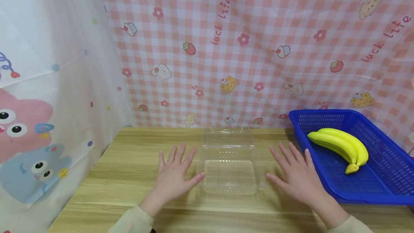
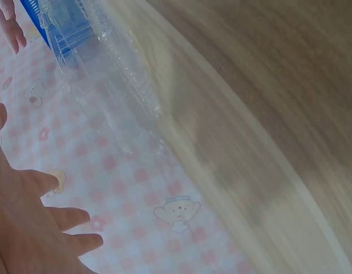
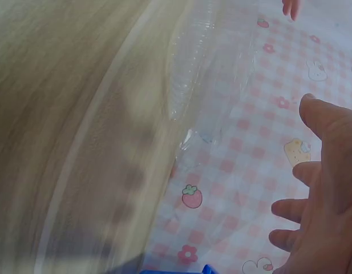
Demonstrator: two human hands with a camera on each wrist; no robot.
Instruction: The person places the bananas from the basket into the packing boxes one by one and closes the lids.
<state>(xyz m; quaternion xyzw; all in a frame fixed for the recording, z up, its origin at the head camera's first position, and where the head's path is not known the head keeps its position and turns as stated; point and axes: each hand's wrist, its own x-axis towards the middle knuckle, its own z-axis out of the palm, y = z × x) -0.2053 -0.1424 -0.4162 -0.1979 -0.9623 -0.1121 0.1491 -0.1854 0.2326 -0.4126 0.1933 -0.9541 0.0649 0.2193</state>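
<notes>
"At which step are we, do you think?"

"I would say the start: the left hand (image 1: pixel 174 177) and the right hand (image 1: pixel 299 179) wait on two sides of the clear plastic container (image 1: pixel 229 177). Its lid (image 1: pixel 228 138) is open at the far side."

"Do they hold something?"

"No, both are wide spread, fingers apart, with nothing in them. The right thumb is just beside the container; whether the left one touches it, I cannot tell."

"And what does the next move call for?"

"In my opinion, light fingers, because such thin walls could bend or slide easily."

"What about the bananas (image 1: pixel 347 146)?"

"They lie in the blue basket (image 1: pixel 372 199), near the right hand: smooth, yellow, curved, joined at one stem. The basket has walls like a net, but a solid rim. The container is shiny, boxy and ribbed, and through it I see the wood grain of the table (image 1: pixel 119 175)."
</notes>
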